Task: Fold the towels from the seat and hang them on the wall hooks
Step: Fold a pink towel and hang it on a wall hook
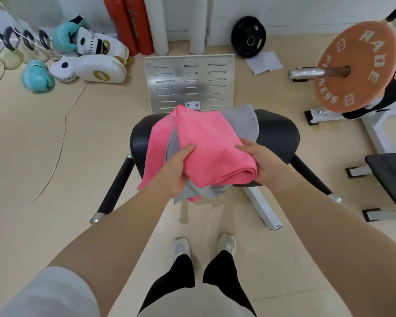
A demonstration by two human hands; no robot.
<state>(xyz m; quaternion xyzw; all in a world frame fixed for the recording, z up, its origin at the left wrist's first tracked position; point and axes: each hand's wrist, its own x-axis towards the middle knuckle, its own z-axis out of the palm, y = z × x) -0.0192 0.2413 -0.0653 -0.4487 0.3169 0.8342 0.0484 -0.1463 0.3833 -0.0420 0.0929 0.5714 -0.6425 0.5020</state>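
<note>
A pink towel [208,143] lies folded over on top of a grey towel [245,124] above the black padded seat [277,133]. My left hand [178,170] grips the pink towel's left edge, thumb on top, with grey cloth bunched beneath the palm. My right hand [258,161] holds the folded right corner of the pink towel, thumb pressed on top. Grey towel edges hang below the pink one near the seat's front. No wall hooks are in view.
A perforated metal footplate [190,83] stands behind the seat. Boxing gloves [89,65] and kettlebells [9,53] lie at the far left, an orange barbell plate [354,65] on a rack at the right, and a black bench [391,177] at the right edge. A cord [62,143] trails across the floor.
</note>
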